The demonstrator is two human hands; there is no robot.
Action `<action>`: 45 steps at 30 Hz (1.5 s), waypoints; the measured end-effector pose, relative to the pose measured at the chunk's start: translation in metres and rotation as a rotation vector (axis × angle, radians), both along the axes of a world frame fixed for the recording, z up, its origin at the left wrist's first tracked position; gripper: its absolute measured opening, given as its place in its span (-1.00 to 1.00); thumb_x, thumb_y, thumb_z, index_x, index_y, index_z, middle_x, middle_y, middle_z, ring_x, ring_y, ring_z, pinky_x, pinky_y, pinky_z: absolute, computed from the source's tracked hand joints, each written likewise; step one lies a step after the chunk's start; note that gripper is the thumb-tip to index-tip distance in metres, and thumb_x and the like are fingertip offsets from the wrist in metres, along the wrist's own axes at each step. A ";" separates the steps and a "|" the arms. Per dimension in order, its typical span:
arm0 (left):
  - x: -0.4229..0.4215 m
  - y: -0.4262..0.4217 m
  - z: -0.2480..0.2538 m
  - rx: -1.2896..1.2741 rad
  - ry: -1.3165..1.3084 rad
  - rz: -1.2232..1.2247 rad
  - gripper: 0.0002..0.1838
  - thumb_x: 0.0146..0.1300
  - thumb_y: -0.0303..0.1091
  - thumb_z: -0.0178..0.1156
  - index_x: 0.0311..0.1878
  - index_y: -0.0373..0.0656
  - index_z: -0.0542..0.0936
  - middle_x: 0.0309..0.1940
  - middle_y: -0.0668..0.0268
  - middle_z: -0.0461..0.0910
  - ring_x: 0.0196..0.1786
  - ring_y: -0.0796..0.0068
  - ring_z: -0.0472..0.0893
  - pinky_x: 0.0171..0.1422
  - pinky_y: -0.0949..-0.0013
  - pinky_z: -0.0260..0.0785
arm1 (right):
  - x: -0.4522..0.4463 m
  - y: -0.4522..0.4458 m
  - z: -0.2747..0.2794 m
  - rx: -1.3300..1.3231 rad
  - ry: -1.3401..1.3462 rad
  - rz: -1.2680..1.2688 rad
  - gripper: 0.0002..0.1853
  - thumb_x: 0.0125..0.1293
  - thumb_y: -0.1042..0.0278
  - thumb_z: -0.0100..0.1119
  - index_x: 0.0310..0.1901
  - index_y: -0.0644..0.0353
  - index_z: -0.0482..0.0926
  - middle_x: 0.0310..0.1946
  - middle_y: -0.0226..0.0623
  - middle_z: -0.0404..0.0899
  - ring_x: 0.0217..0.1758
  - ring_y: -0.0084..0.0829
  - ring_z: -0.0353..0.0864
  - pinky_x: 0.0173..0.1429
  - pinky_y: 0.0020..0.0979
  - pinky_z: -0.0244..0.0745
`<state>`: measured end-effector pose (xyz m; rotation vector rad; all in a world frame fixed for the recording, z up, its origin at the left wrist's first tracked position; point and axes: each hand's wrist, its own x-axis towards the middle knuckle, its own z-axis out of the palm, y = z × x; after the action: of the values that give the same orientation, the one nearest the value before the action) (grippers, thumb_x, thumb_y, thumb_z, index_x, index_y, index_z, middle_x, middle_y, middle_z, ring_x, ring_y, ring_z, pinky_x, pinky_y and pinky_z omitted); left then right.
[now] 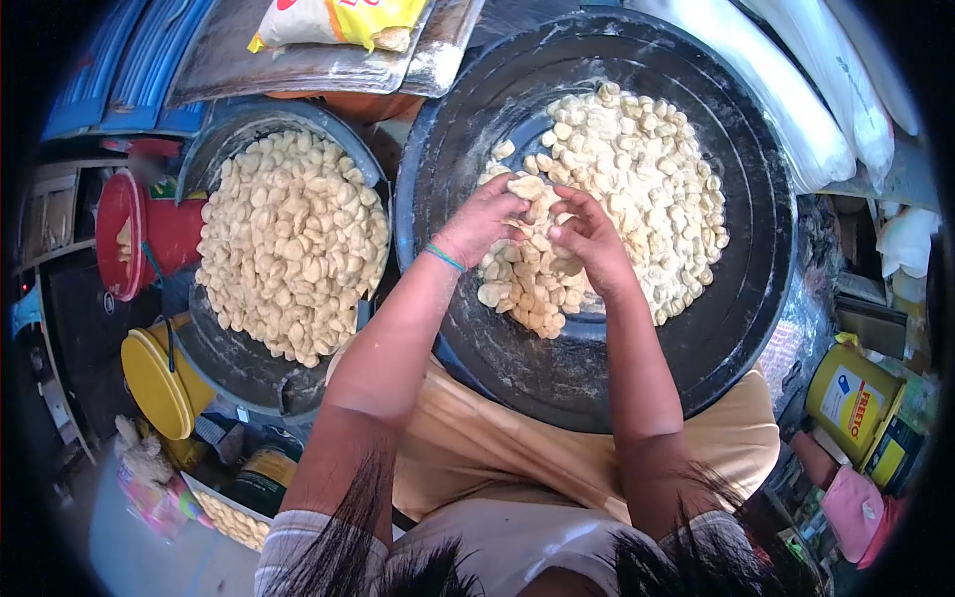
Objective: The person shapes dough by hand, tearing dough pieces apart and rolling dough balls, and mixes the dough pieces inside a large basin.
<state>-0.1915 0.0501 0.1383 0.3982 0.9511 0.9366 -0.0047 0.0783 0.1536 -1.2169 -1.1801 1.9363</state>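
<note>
A wide black tub (597,393) sits before me, holding a mound of small, flattened, pale dough pieces (647,189) dusted with flour. Over the near left part of the mound, my left hand (482,221) has its fingers curled round a flattened dough piece (525,187); a green band circles that wrist. Close beside it is my right hand (597,237), thumb and fingers bent and apart, facing the left hand. Dough pieces lie between and just below both hands. Whether the right fingertips touch any of them is hard to make out.
On the left, a smaller dark tub (234,373) is heaped with similar pieces. A red bucket (121,234) and a yellow-lidded bucket (156,383) stand beyond it. Trays (298,75) carry a yellow-and-white bag (338,22). Plastic-wrapped bundles (766,90) and a yellow container (851,403) are right.
</note>
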 end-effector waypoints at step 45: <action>-0.005 -0.002 -0.009 0.367 0.479 -0.464 0.09 -0.12 -0.58 0.35 0.48 -0.09 -0.06 0.15 0.14 0.35 0.17 0.29 0.40 0.30 0.34 0.21 | -0.006 -0.010 -0.030 0.091 -0.125 -0.386 -0.68 0.25 0.46 0.17 0.05 0.19 0.45 -0.03 -0.21 0.48 -0.06 -0.41 0.50 0.01 -0.43 0.45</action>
<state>-0.1966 0.0479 0.1289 1.1421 1.0510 0.5899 -0.0104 0.0679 0.1239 -1.4149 -0.9935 1.5266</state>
